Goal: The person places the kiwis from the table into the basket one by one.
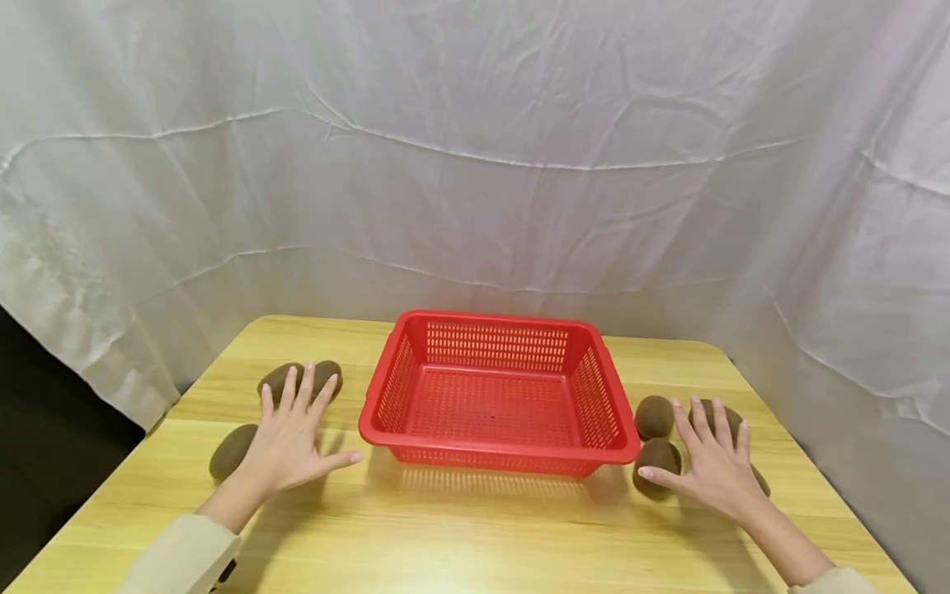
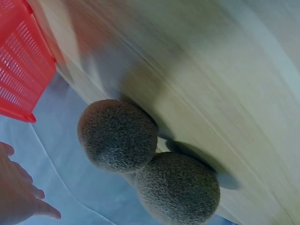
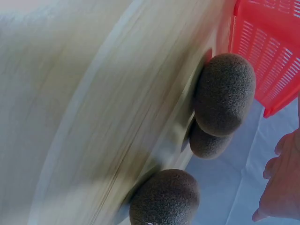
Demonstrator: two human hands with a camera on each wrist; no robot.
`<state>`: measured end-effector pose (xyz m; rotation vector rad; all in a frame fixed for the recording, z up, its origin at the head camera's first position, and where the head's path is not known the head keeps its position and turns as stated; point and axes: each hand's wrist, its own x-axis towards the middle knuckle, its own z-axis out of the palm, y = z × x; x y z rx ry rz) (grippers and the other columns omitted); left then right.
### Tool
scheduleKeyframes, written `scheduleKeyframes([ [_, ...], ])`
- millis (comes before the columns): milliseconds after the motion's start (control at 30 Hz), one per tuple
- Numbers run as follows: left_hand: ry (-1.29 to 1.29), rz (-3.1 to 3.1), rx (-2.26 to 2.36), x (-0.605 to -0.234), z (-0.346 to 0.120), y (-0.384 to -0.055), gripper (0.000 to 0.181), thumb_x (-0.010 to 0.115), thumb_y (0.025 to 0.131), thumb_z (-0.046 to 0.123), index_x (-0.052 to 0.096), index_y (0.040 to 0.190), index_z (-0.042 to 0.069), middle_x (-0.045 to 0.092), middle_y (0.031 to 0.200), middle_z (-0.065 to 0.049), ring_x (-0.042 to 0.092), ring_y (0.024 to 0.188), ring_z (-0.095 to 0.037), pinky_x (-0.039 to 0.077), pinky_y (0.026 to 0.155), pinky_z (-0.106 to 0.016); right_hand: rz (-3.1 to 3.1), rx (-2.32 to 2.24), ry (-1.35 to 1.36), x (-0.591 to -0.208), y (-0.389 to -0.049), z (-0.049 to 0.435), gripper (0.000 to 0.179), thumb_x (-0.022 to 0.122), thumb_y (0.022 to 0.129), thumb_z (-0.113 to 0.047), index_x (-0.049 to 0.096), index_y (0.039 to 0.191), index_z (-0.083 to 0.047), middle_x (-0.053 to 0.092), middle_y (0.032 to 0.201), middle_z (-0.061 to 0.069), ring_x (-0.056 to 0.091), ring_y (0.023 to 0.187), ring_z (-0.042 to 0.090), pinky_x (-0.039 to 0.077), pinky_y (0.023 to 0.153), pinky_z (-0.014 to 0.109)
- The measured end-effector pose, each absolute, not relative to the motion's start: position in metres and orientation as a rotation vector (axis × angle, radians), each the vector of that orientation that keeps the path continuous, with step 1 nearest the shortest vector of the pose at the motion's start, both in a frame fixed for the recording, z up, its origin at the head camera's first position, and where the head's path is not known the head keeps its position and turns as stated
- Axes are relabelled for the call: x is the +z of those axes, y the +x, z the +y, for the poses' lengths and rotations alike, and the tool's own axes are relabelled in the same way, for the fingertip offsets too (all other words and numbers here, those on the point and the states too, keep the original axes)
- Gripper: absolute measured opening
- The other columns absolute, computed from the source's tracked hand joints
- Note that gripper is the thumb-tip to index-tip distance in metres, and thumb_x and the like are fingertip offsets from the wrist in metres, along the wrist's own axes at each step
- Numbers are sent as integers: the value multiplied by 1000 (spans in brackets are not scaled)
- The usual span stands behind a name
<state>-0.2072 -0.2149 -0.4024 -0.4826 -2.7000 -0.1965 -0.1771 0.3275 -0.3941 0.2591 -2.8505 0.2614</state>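
My left hand [image 1: 285, 445], fingers spread, is over the left side of the table. Its fingertips overlap two brown fuzzy kiwis, one of them the far-left kiwi [image 1: 276, 381]; another kiwi [image 1: 233, 452] lies beside the wrist. The left wrist view shows two kiwis, a nearer kiwi [image 2: 117, 136] touching a second one [image 2: 180, 187]. On the right, my right hand [image 1: 712, 474] spreads its fingers over a kiwi [image 1: 731, 419] and partly hides another kiwi [image 1: 760, 482]. Its thumb overlaps a kiwi [image 1: 656, 459], with one more kiwi [image 1: 655, 417] behind. Neither hand grips anything.
A red plastic basket [image 1: 490, 404] with slotted walls stands between the hands, holding nothing. The wooden table [image 1: 475, 536] has white cloth [image 1: 475, 165] hanging behind it and at both sides. A dark gap [image 1: 52, 437] shows beyond the left edge.
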Motion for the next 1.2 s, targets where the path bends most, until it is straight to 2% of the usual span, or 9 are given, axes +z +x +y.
scheduleKeyframes([
  [200,-472,-2757,-221,-402,-220,-207,111,59,69,72,14,150,11,5,154,-24,11,138,-50,9,104,-71,-2862,279,262,-392,-177,325,110,64,73,-62,13,148,1,10,150,33,-17,140,42,-18,103,66],
  [367,-464,-2787,-268,-402,-225,-207,110,59,70,70,15,149,7,4,155,-23,11,138,-49,10,107,-68,-2861,300,257,-387,-175,321,111,64,72,-62,12,148,1,7,151,30,-14,140,43,-17,105,64],
  [633,-466,-2763,-305,-406,-240,-209,108,63,69,67,24,146,1,18,151,-26,21,135,-49,17,105,-66,-2801,385,332,-377,-174,310,113,68,73,-56,5,149,-1,8,152,29,-11,141,41,-15,112,56],
  [867,-456,-2735,-443,-413,-257,-207,103,69,71,57,27,144,-1,23,148,-29,23,133,-50,17,106,-64,-2790,427,386,-371,-177,302,110,68,74,-54,10,146,6,6,152,29,-3,142,41,-7,114,54],
  [1000,-442,-2727,-476,-414,-269,-205,100,71,71,53,30,141,-4,27,146,-30,29,128,-52,23,101,-64,-2781,422,404,-370,-180,297,109,68,74,-55,15,144,10,6,153,28,1,142,41,-4,115,52],
  [1067,-423,-2739,-500,-413,-275,-203,99,71,72,52,31,141,-6,28,144,-32,31,125,-54,26,97,-66,-2780,426,414,-369,-182,295,110,68,74,-55,13,145,9,6,153,27,2,142,40,-5,116,50],
  [1200,-374,-2797,-571,-415,-288,-199,99,71,75,49,26,142,-9,27,143,-35,30,124,-57,27,93,-70,-2798,464,426,-366,-188,291,113,69,74,-54,8,146,7,10,153,27,5,142,42,1,115,54],
])
